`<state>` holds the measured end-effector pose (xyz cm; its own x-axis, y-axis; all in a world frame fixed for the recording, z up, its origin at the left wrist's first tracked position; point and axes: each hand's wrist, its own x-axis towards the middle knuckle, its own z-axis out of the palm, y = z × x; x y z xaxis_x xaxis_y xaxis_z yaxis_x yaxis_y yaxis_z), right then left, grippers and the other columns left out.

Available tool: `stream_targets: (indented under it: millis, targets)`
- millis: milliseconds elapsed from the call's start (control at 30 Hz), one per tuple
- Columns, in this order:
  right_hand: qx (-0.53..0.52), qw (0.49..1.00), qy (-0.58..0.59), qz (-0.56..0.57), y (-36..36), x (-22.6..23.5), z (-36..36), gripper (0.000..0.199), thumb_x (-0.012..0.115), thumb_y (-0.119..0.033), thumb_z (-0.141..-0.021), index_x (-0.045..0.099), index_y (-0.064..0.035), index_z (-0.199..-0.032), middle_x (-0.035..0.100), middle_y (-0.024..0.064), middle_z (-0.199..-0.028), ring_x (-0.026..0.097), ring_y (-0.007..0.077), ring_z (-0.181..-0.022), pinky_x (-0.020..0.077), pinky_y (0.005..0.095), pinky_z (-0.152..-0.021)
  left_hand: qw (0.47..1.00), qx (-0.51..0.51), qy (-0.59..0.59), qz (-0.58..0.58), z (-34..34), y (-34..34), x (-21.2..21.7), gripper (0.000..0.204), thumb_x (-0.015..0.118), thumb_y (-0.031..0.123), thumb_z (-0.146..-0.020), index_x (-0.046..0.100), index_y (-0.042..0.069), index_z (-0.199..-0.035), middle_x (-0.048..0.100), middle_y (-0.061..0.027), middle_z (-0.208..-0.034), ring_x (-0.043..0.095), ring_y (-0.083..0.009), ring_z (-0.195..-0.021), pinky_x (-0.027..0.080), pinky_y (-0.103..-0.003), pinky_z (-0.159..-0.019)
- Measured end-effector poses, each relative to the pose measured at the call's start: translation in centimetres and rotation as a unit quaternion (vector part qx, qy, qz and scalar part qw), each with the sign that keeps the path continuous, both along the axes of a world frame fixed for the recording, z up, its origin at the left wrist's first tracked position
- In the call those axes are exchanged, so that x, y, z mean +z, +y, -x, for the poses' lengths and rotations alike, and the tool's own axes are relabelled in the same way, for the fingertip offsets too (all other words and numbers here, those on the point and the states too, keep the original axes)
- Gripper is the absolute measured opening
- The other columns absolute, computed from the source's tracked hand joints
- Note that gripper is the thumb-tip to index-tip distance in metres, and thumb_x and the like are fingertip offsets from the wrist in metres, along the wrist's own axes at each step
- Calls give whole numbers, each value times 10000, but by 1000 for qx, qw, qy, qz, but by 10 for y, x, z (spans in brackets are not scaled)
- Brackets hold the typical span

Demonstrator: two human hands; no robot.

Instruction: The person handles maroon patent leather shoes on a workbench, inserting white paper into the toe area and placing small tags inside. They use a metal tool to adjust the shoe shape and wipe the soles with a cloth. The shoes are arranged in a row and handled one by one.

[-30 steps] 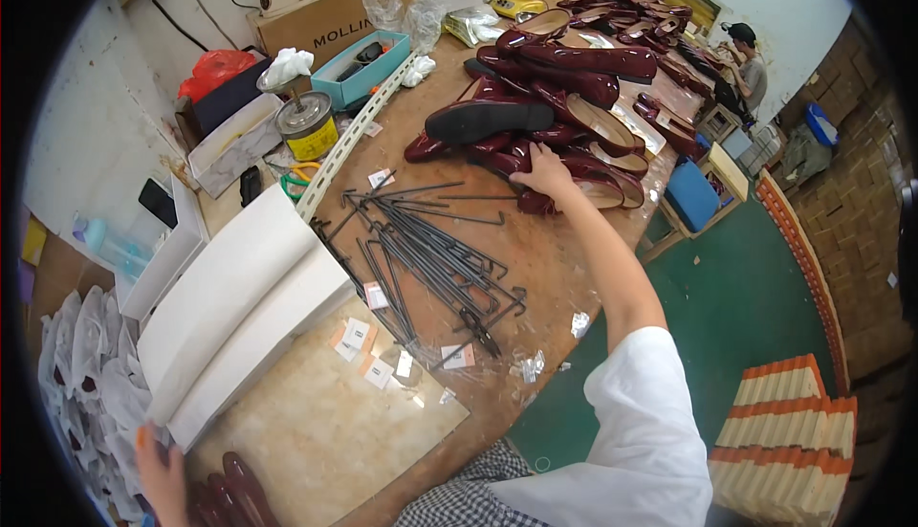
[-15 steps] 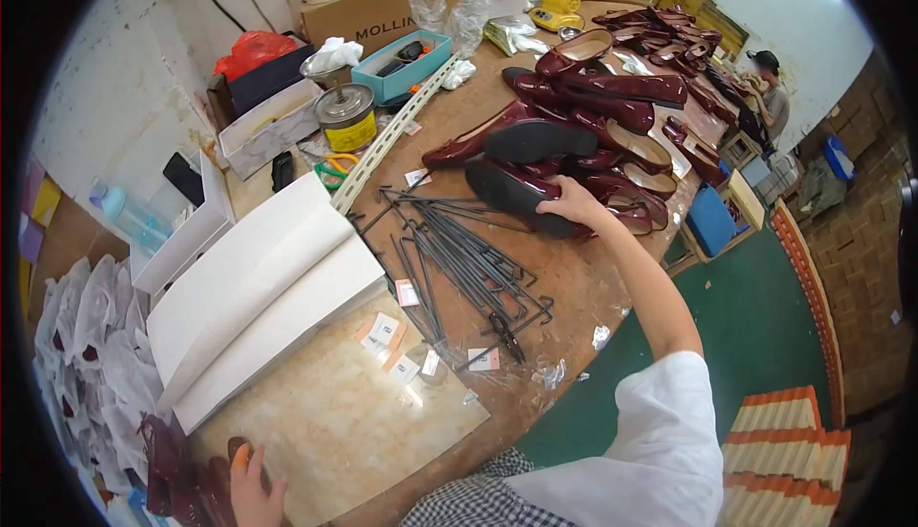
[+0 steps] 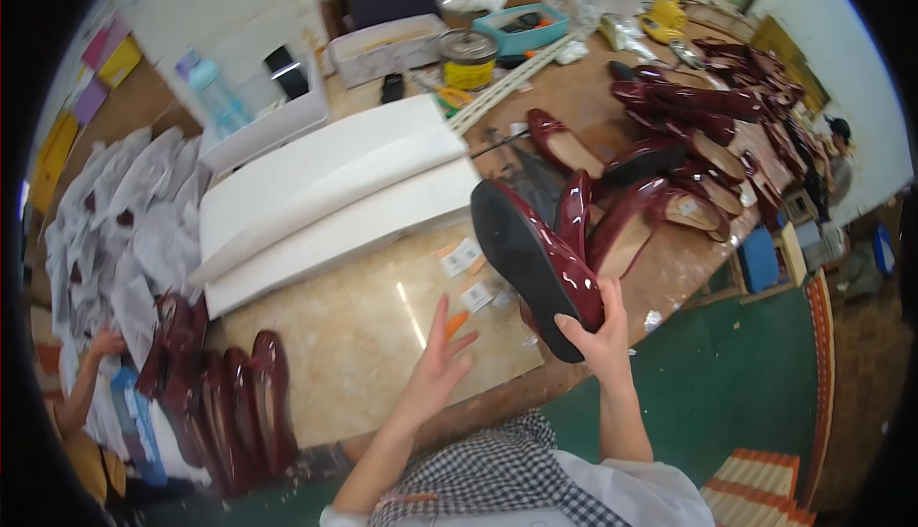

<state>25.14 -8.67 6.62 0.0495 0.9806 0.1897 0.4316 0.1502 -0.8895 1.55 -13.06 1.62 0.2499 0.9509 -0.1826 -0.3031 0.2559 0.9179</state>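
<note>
My right hand (image 3: pixel 604 338) is closed around a glossy dark red flat shoe (image 3: pixel 535 269), raised over the table with its black sole showing. More red shoes appear right behind it; I cannot tell whether the hand also grips one of these. To the left, my left hand (image 3: pixel 435 369) hovers above the marbled board (image 3: pixel 354 345), empty, fingers apart, with something orange on one finger. Small white labels (image 3: pixel 461 257) lie on the board near both hands. A row of dark red shoes (image 3: pixel 273 403) stands at the board's lower left edge.
A stack of white paper (image 3: pixel 335 192) lies behind the board. The heap of red shoes (image 3: pixel 688 111) covers the table's right side. A yellow-labelled can (image 3: pixel 467 60) and a turquoise box (image 3: pixel 521 30) stand at the back. Another person's hand (image 3: pixel 105 343) is by wrapped shoes (image 3: pixel 143 211) at left.
My right hand has lifted a red shoe from the heap and brought it nearer. My left hand has moved rightward from the shoes at lower left. The view has turned left.
</note>
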Motion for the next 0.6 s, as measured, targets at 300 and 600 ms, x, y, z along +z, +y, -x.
stream_targets:
  millis: [300, 600]
  targets:
    - [120, 869, 437, 200, -34, 26, 45, 648, 645, -15, -751, 397, 20, -1349, 528, 132, -1285, 531, 198, -1174, 397, 315, -1014, 984, 120, 21, -130, 3, -9, 57, 1023, 708, 49, -783, -8, 92, -1514, 336, -165, -1440, 478, -271, -1230, 563, -343, -849]
    - [192, 918, 298, 177, -51, 39, 96, 552, 685, -48, -754, 453, 12, -1251, 551, 93, -1158, 521, 139, -1081, 404, 285, -962, 974, 194, 28, -116, 35, -36, 49, 953, 698, 41, -797, 58, 51, -1502, 424, -158, -1358, 459, -241, -1241, 569, -315, -838]
